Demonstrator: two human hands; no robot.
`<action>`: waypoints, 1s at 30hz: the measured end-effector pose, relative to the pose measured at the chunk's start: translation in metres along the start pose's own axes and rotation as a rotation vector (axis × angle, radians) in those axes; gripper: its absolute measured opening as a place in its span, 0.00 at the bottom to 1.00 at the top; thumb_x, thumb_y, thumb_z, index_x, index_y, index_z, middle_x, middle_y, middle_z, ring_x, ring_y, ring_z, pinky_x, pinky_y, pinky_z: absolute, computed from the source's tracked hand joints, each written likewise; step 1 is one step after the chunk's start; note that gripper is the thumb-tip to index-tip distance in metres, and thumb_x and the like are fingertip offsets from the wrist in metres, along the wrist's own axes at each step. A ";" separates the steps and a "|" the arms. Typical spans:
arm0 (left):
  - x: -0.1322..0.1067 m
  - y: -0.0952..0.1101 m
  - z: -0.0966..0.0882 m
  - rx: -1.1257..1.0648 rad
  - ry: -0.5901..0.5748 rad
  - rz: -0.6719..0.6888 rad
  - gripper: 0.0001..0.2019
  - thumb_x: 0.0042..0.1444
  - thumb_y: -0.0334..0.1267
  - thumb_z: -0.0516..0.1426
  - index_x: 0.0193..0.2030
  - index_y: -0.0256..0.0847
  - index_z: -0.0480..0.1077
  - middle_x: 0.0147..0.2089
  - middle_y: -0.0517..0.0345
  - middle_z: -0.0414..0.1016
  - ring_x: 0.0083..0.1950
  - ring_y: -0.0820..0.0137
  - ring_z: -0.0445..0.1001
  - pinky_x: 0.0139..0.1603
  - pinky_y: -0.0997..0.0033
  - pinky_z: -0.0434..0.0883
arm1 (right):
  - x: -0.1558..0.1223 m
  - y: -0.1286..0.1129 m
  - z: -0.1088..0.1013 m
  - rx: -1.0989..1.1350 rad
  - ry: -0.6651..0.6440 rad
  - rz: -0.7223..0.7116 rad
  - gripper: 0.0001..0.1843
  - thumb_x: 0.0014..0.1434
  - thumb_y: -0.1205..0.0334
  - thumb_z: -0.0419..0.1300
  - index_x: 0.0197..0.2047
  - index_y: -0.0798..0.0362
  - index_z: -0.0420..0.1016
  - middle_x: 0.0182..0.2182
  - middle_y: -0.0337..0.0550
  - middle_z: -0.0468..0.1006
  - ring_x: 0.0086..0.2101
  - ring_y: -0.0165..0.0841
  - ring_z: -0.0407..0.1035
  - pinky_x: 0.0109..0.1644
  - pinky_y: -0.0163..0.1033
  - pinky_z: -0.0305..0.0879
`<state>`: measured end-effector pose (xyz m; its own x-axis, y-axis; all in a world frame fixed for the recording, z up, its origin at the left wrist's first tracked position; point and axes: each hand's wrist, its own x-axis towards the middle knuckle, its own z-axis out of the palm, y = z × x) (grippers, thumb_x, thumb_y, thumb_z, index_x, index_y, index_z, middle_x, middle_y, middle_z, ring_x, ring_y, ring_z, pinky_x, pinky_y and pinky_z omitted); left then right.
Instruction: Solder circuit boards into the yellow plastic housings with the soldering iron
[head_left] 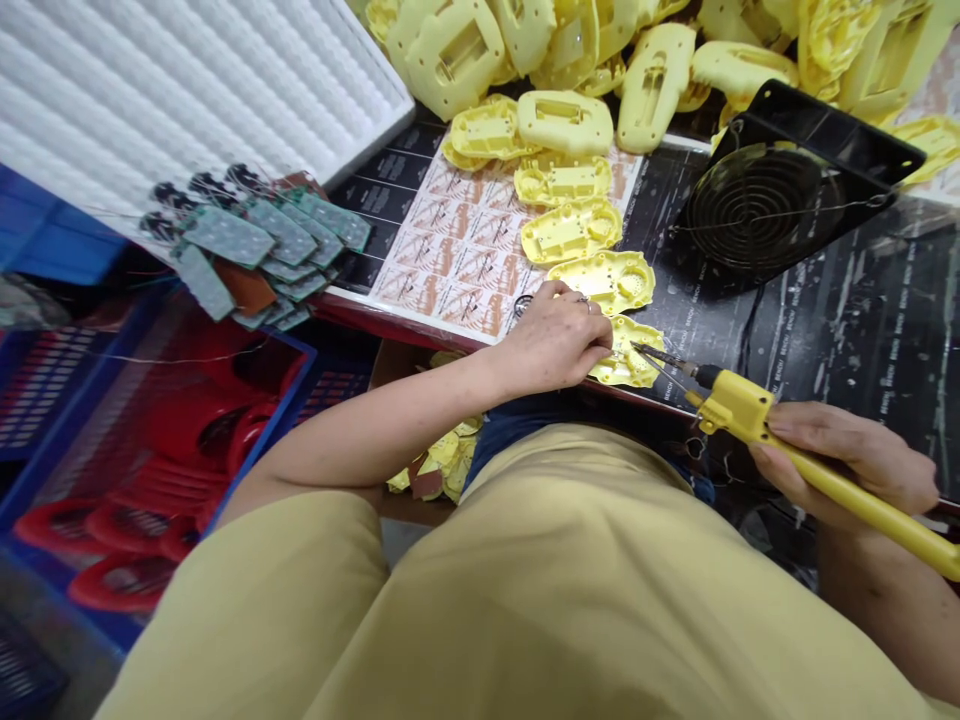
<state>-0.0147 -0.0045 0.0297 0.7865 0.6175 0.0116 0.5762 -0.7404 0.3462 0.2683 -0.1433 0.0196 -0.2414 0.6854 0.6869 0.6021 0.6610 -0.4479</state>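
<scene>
In my right hand (855, 460) is a yellow soldering iron (739, 405), its fingers wrapped round the handle. The iron's tip and a thin feed tube reach over the nearest yellow plastic shell (637, 345) at the bench edge. My left hand (559, 335) rests at that shell's left side, fingers curled and pinched; whatever they grip is hidden behind them. Just beyond lies another open yellow shell (611, 280), partly covered by the left fingers. More shells (571, 232) continue in a row away from me.
A black fan (757, 205) stands on the right of the bench. Yellow housings (457, 55) are heaped at the back. Green circuit boards (229, 235) with wires are stacked at the left, beside white foam (225, 90). Below, a blue crate (296, 385) holds red parts.
</scene>
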 end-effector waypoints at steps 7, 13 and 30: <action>-0.004 -0.002 0.004 -0.067 0.086 -0.052 0.12 0.67 0.38 0.55 0.41 0.43 0.82 0.38 0.53 0.84 0.45 0.60 0.76 0.61 0.50 0.64 | 0.000 -0.003 -0.001 -0.216 0.039 0.080 0.17 0.60 0.62 0.71 0.53 0.47 0.81 0.31 0.42 0.86 0.24 0.37 0.81 0.26 0.32 0.78; -0.003 -0.001 0.008 -0.057 0.107 -0.059 0.10 0.64 0.36 0.54 0.38 0.43 0.78 0.36 0.56 0.83 0.42 0.62 0.76 0.62 0.53 0.64 | 0.010 0.003 0.008 0.033 0.083 -0.013 0.09 0.55 0.71 0.73 0.35 0.48 0.79 0.25 0.39 0.83 0.23 0.37 0.80 0.24 0.31 0.78; 0.002 0.003 0.003 -0.063 0.021 -0.088 0.09 0.57 0.37 0.56 0.32 0.41 0.77 0.32 0.55 0.80 0.40 0.62 0.75 0.61 0.51 0.64 | 0.018 0.023 -0.001 0.054 -0.153 -0.062 0.06 0.61 0.63 0.72 0.39 0.48 0.80 0.31 0.43 0.86 0.29 0.32 0.82 0.29 0.27 0.76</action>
<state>-0.0113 -0.0063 0.0280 0.7280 0.6856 -0.0018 0.6273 -0.6651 0.4050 0.2785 -0.1164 0.0221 -0.3930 0.6783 0.6208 0.5411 0.7165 -0.4403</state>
